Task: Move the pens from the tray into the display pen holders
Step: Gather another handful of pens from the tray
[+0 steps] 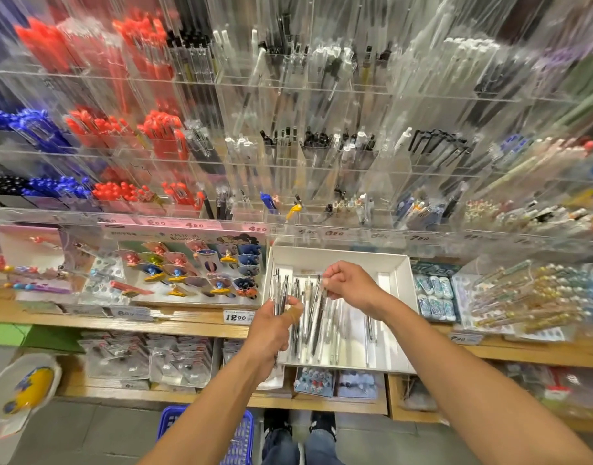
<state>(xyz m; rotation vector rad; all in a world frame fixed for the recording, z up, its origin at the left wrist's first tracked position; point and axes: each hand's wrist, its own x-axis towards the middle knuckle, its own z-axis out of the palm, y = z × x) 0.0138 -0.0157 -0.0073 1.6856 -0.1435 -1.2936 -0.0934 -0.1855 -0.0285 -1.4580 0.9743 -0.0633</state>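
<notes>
We face wooden shelves [187, 322] of packaged stationery, grey floor tiles [86, 431] beneath us and a blue basket [241, 441].

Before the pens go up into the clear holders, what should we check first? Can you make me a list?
1. Left hand holds a bundle of pens: ok, fingers are curled round them.
2. Right hand has a pen ready: ok, it pinches one pen above the tray.
3. White tray sits steady on the shelf: ok, it rests flat.
4. More pens left in the tray: ok, several still lie inside.
5. Which display holder matches these pens: cannot tell, the rack is blurred.
6. Room in that holder: cannot tell.
</notes>
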